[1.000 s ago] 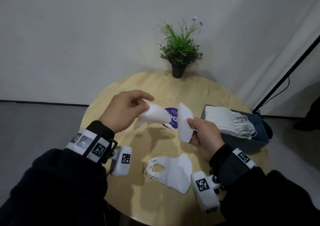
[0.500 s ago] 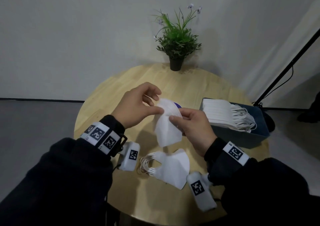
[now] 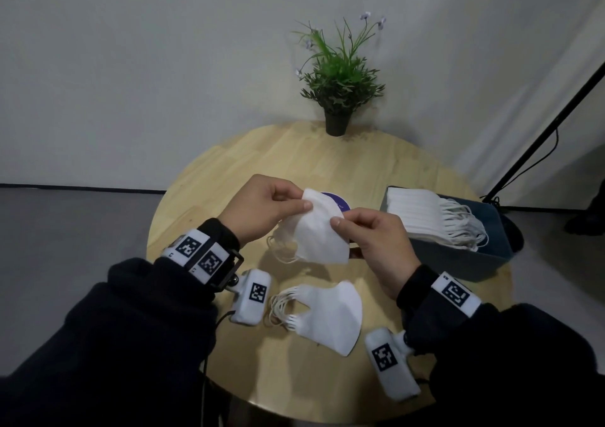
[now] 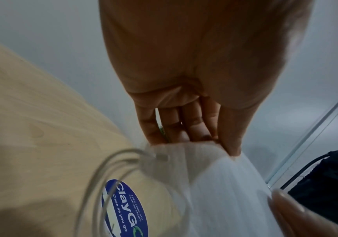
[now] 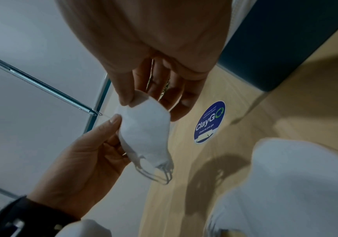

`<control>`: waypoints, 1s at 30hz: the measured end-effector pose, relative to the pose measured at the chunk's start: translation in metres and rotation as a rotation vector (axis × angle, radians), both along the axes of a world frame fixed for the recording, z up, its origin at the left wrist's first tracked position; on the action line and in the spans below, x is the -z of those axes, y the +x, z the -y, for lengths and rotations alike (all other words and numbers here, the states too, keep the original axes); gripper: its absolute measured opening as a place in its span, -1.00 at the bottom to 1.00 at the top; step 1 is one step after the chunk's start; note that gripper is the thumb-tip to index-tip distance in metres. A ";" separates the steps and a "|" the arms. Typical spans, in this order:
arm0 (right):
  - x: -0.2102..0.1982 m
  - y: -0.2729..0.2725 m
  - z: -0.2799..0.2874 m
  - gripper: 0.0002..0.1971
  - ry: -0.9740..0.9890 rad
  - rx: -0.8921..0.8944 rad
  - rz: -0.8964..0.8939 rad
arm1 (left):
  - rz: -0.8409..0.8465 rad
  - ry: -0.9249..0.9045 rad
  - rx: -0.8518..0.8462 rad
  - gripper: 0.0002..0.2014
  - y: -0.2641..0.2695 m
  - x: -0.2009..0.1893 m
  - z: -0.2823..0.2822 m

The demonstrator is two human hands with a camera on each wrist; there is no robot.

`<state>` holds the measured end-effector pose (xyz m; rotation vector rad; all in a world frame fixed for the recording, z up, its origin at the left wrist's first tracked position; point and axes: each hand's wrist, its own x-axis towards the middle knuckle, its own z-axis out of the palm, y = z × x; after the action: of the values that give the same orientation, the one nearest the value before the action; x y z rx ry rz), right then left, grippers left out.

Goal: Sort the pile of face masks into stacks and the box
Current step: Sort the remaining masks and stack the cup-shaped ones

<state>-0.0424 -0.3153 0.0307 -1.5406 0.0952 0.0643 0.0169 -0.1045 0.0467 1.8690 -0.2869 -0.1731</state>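
Note:
Both hands hold folded white masks (image 3: 319, 233) together above the middle of the round wooden table (image 3: 327, 161). My left hand (image 3: 262, 209) pinches their upper left edge between thumb and fingers, ear loops dangling below (image 4: 111, 173). My right hand (image 3: 370, 233) pinches the right edge (image 5: 143, 126). A stack of folded white masks (image 3: 327, 315) lies on the table near me, loops to the left. A dark blue box (image 3: 468, 263) at the right holds flat pleated masks (image 3: 422, 217) piled above its rim.
A potted green plant (image 3: 339, 79) stands at the table's far edge. A round blue ClayGo sticker (image 5: 209, 121) sits on the table under the held masks. A black stand pole (image 3: 550, 128) leans at the right, past the table.
The two hands, each with a mask a second ago, have come together. The masks now lie one against the other, held by both hands.

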 end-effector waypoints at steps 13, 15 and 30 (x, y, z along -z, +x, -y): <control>0.004 0.003 -0.003 -0.92 0.001 0.077 -0.052 | 0.024 0.080 -0.013 -0.91 0.001 0.000 -0.003; 0.004 0.003 -0.002 -0.89 -0.006 0.092 -0.053 | 0.027 0.083 -0.021 -0.90 0.000 -0.001 -0.003; 0.006 -0.009 0.016 -0.91 0.096 0.153 -0.138 | -0.155 0.303 0.191 -0.63 -0.011 0.005 -0.011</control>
<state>-0.0515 -0.3313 0.0249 -1.4274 0.3148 0.0526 0.0061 -0.0932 0.0416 2.1122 -0.3461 -0.5139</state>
